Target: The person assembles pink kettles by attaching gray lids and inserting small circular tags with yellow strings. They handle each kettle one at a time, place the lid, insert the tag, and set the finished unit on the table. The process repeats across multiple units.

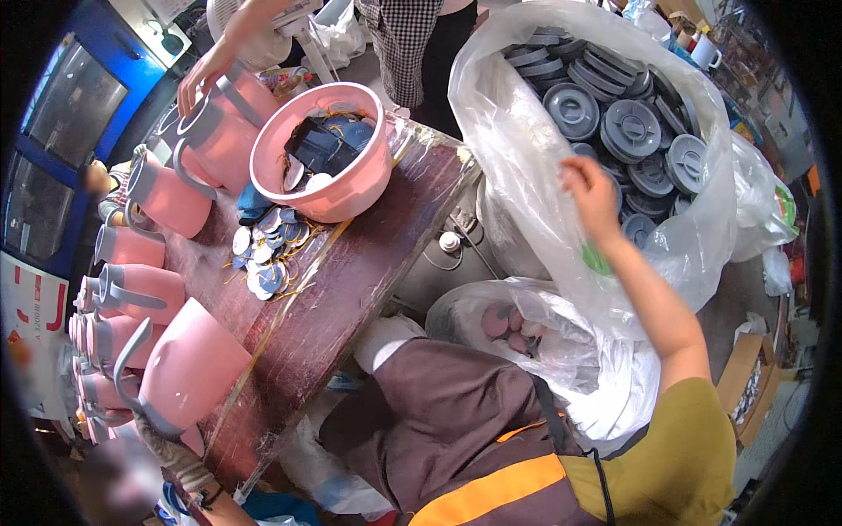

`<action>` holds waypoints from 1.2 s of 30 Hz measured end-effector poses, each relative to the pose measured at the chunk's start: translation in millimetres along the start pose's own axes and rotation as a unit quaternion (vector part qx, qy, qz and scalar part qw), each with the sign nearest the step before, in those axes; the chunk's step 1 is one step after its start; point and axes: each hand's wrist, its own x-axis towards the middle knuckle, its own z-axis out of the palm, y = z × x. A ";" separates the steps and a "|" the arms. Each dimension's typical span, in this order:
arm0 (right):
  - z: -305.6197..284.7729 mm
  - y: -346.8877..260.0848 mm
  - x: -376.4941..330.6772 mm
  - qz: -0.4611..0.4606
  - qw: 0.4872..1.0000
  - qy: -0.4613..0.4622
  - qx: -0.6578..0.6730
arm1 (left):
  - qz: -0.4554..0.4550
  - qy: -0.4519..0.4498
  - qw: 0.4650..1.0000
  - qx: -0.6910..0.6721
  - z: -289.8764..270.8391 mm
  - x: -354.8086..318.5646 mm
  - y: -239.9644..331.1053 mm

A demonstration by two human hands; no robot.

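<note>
My right hand [593, 195] reaches out over a large clear plastic bag [504, 114] with its fingers loosely bent and apart, and no object shows in it. Just beyond the fingertips lie many round grey lids [633, 129] with raised grips, heaped in the bag. At the lower left, my left hand [167, 451], in a pale glove, is closed at the lower end of a tilted pink jug [193, 373] with a grey handle. Its fingers are partly hidden by the jug. A dark red wooden table [324, 307] lies under the jug.
More pink jugs [140, 294] line the table's left side. A pink basin [377, 180] holds dark items and round tags; tags [267, 254] with yellow strings lie beside it. Another person's hand [203, 77] is by the far jugs. A white bag [614, 394] with pink discs stands below.
</note>
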 end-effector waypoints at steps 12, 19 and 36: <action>-130.9 151.8 113.8 0.014 0.764 -0.012 -0.645 | -0.183 0.041 0.905 -0.383 92.9 -136.3 59.9; -113.9 168.9 138.0 0.176 0.774 0.023 -0.607 | -0.286 0.062 0.850 -0.438 92.6 -181.5 92.0; -195.4 219.0 141.1 0.149 0.862 0.114 -0.471 | -0.335 0.037 0.803 -0.492 113.9 -182.7 107.0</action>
